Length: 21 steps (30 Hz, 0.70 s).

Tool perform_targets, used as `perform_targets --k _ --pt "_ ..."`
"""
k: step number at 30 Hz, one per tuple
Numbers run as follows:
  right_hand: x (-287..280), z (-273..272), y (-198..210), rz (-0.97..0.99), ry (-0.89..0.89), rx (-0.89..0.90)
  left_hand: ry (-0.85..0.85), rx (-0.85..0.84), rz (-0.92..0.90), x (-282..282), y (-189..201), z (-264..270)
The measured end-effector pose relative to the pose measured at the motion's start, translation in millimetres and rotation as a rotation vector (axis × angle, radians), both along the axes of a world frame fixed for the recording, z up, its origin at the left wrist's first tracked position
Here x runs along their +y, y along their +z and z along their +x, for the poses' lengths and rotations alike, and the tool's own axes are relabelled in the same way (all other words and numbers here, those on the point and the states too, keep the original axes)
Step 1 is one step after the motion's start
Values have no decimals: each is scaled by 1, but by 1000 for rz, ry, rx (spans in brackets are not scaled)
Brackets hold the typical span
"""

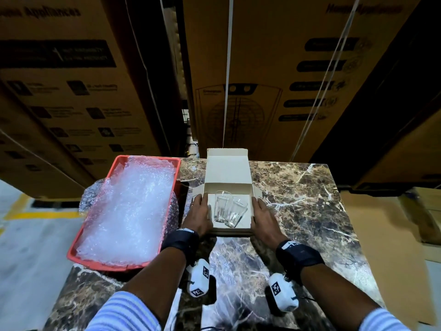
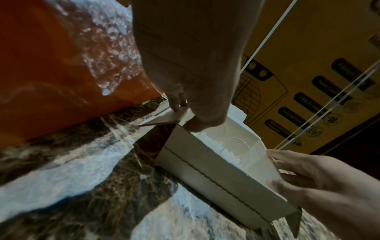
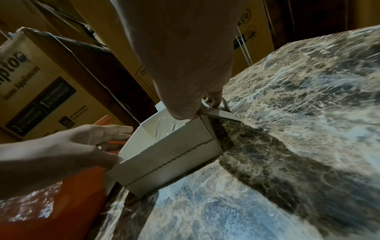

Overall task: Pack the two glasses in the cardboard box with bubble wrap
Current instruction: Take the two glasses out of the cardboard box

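A small white cardboard box (image 1: 228, 173) stands on the marble table with its lid flipped up at the back. Two clear glasses sit inside: one (image 1: 220, 206) is upright and the other (image 1: 235, 212) leans to the right. My left hand (image 1: 198, 216) holds the box's left wall, thumb inside and fingers outside on the side flap. My right hand (image 1: 262, 216) holds the right wall the same way. The left wrist view shows the box's front wall (image 2: 216, 175), a glass rim (image 2: 238, 146) and my right hand (image 2: 329, 178). The right wrist view shows the box (image 3: 170, 155) and my left hand (image 3: 61, 146).
A red tray (image 1: 78, 256) heaped with bubble wrap (image 1: 128, 211) sits on the table's left part and overhangs its edge. The marble table (image 1: 298, 199) stretches out to the right of the box. Tall cartons (image 1: 262, 68) stand just behind the table, and a flat carton (image 1: 381, 223) lies at the right.
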State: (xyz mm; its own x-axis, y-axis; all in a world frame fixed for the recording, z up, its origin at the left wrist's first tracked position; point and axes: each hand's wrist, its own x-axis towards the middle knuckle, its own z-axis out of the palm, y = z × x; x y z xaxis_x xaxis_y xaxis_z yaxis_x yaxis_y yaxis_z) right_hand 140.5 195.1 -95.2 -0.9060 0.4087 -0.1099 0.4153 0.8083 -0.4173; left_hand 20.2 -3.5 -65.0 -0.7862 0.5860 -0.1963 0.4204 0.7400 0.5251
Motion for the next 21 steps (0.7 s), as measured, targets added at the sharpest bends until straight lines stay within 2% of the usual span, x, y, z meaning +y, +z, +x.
perform_targets --k 5,13,18,21 --pt "1 11 2 0 -3 2 -5 3 109 -6 -6 3" --pt "5 35 7 -4 -65 -36 -64 -27 69 -6 -8 22" --pt "0 37 19 -27 -97 -43 -53 84 50 0 -2 24" --pt "0 33 18 -30 -115 -7 -29 92 16 8 6 24"
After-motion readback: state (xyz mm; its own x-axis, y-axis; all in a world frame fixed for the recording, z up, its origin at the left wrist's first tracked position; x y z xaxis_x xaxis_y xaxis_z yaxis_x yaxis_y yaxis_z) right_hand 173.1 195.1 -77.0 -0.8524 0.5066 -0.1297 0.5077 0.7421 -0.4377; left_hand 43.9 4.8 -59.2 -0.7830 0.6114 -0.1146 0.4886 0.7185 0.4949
